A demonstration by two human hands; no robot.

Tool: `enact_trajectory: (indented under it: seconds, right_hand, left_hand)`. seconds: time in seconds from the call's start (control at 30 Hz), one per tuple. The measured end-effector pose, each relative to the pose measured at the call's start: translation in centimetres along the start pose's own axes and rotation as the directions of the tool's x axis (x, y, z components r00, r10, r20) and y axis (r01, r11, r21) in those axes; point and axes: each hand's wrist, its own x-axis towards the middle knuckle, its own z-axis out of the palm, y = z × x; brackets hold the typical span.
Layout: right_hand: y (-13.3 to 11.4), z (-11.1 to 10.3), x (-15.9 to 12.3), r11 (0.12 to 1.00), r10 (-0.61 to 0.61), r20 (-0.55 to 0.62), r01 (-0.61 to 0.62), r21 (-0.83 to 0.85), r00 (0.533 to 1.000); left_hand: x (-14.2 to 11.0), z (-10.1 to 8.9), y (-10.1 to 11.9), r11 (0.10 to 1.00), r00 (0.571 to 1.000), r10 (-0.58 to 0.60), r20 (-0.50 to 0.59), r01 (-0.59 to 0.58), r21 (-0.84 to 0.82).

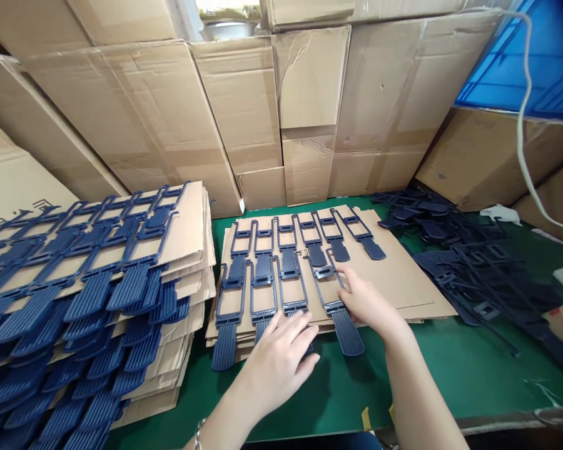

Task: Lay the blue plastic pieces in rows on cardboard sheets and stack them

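Note:
My right hand (363, 299) grips the side rail of a dark blue plastic frame with a ribbed paddle end (347, 331), its thumb and fingers at the frame's upper right. The paddle points toward me, past the cardboard's front edge. To the left, my left hand (286, 356) lies palm down with fingers stretched over the paddle end of a neighbouring frame (293, 284), which it partly covers. Similar frames lie in two rows on the cardboard sheet (394, 275); one at the left end (225, 344) shows its full paddle.
On the left rises a tall stack of cardboard sheets (187, 250) layered with more blue frames (94, 294). A loose heap of blue parts (436, 225) covers the right of the green table (450, 369). Cardboard boxes (234, 94) wall the back; a white cable (523, 125) hangs at right.

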Motion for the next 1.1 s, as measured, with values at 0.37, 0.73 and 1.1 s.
enact_trajectory:
  seconds: [0.37, 0.73, 1.1]
  right_hand:
    - [-1.1, 1.6, 0.8, 0.974, -0.033, -0.17, -0.006, -0.227, 0.985]
    - [-1.1, 1.5, 0.6, 0.959, -0.049, -0.166, 0.0, -0.283, 0.985]
    - [-0.9, 1.5, 0.9, 0.964, -0.083, -0.167, 0.037, -0.262, 0.982]
  left_hand:
    - [0.3, 1.0, -0.5, 0.987, 0.994, -0.001, 0.113, -0.017, 0.159]
    - [0.2, 0.7, -0.8, 0.978, 0.991, 0.016, 0.132, -0.043, 0.202]
    - [0.4, 0.9, -1.1, 0.974, 0.996, 0.002, 0.095, -0.024, 0.227]
